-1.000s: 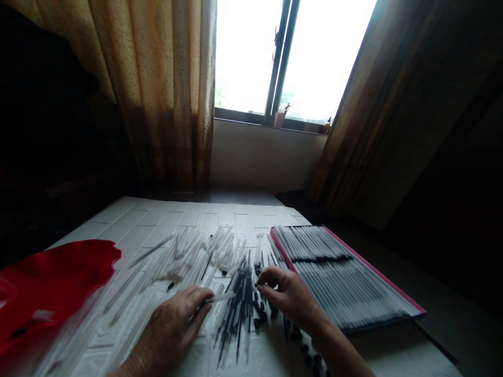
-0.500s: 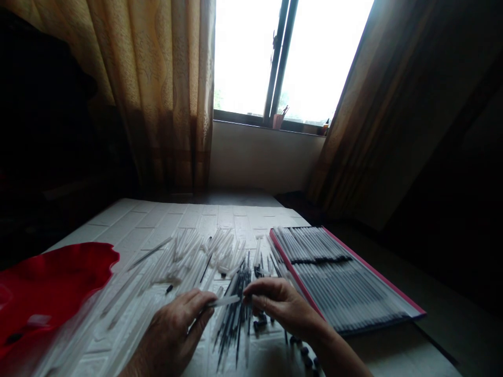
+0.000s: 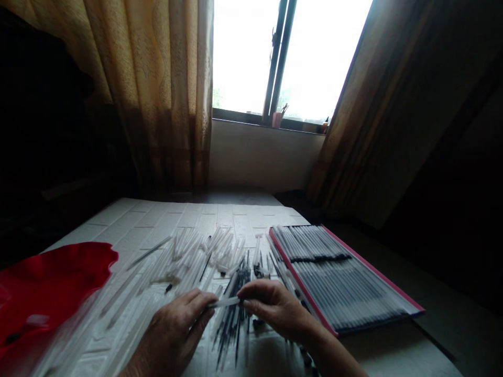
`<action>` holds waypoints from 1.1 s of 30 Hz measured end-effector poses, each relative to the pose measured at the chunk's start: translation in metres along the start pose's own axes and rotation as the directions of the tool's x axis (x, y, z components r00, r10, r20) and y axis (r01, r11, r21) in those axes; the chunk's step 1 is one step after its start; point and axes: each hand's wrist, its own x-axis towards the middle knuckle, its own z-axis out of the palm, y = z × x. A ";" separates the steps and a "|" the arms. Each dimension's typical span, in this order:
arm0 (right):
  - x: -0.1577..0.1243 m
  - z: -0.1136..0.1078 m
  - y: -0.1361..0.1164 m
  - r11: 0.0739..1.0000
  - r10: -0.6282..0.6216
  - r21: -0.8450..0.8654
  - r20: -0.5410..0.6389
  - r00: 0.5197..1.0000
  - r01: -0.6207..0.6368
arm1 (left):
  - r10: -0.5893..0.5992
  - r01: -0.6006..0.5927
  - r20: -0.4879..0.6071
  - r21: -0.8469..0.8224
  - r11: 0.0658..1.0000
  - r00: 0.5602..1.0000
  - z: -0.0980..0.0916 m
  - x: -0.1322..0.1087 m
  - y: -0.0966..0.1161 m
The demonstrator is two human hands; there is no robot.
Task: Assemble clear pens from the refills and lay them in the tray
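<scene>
Between thumb and fingers, my left hand [image 3: 178,322] grips a translucent white pen barrel [image 3: 227,302], which lies nearly level. My right hand [image 3: 271,303] is pinched at the barrel's right end, where a small dark piece shows at the fingertips; its kind is too small to make out. Below both hands lies a loose bunch of dark pen refills [image 3: 231,324]. More clear pen barrels [image 3: 192,248] are scattered beyond my left hand. Some black pen caps are partly hidden under my right wrist.
At the right is a red-edged box [image 3: 334,283] holding rows of pens with black ends. A red scalloped tray [image 3: 58,272] sits at the left. The table [image 3: 145,220] has a white brick pattern. Beyond are a window, curtains and a pink cup [image 3: 277,120] on the sill.
My right hand has moved slightly left, closing the gap to the pen barrel's end. My left hand stays in place with the barrel.
</scene>
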 end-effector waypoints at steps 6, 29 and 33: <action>0.000 0.002 0.002 0.994 -0.058 -0.095 -0.033 0.998 0.055 | -0.010 0.009 0.026 0.020 1.000 1.000 -0.001 0.002 0.003; 0.000 0.006 0.011 0.652 -0.435 -0.687 0.007 0.900 0.321 | -0.053 0.052 0.105 0.017 0.999 0.993 -0.003 0.003 0.006; -0.001 0.010 0.009 0.539 -0.473 -0.786 0.015 0.881 0.303 | -0.062 0.064 0.084 -0.023 0.998 0.995 0.001 0.003 0.004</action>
